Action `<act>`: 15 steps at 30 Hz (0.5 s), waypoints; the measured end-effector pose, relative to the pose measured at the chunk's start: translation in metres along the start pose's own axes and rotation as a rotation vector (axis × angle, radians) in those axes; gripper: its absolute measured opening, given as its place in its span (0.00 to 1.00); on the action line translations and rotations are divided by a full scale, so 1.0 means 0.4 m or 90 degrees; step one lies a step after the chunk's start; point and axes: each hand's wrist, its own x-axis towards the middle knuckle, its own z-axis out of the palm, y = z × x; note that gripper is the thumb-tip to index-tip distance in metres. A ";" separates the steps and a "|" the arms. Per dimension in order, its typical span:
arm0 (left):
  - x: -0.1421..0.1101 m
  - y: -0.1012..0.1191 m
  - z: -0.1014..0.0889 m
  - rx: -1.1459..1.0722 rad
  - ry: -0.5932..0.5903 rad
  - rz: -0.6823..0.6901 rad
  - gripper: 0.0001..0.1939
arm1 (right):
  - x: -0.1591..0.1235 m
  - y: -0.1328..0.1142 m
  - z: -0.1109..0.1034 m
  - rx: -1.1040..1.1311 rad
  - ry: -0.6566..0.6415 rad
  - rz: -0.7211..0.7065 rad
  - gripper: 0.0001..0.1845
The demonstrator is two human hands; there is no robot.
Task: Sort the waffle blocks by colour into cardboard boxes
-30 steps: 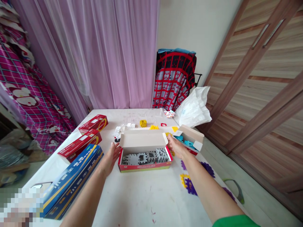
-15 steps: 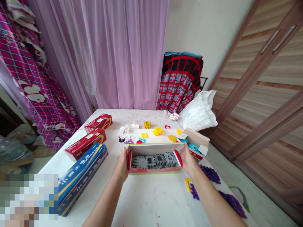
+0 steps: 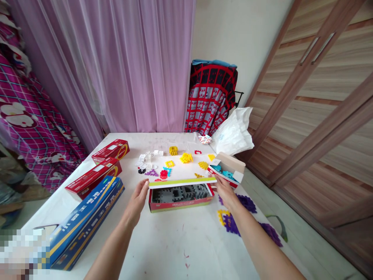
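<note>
A long red and green cardboard box (image 3: pixel 180 205) stands on the table in front of me, filled with grey toothed plastic building pieces (image 3: pixel 175 193). Its hinged lid (image 3: pixel 181 181) is partly folded over, the green and white front edge hanging above the box. At the lid's left corner are the fingers of my left hand (image 3: pixel 136 204). My right hand (image 3: pixel 225 192) grips the right corner, its thumb and fingers partly hidden. Beside that hand is a smaller open box (image 3: pixel 239 177) with blue pieces (image 3: pixel 227 174) in it.
Two red boxes (image 3: pixel 94 175) and a long blue box (image 3: pixel 87 221) line the left side. Beyond the lid lie white pieces (image 3: pixel 148 156), yellow pieces (image 3: pixel 186 158) and a purple triangle (image 3: pixel 152 172). Purple pieces (image 3: pixel 247 203) lie near the right edge, a white bag (image 3: pixel 233 134) farther back.
The lid was standing open behind the box. Both hands took its ends, pressed in the side flaps, and have swung it forward so it partly covers the grey pieces.
</note>
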 end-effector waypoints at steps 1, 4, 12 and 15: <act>-0.006 0.002 -0.003 0.025 0.009 0.001 0.35 | 0.000 -0.003 -0.004 -0.032 0.005 -0.002 0.27; -0.020 0.017 -0.007 0.091 0.024 -0.001 0.36 | -0.003 -0.018 -0.014 -0.097 0.008 0.000 0.26; -0.052 0.079 0.000 0.160 0.012 -0.016 0.36 | -0.043 -0.090 -0.023 -0.100 -0.013 0.007 0.28; -0.055 0.089 0.004 0.160 0.001 -0.022 0.34 | -0.055 -0.112 -0.014 -0.083 -0.059 -0.004 0.24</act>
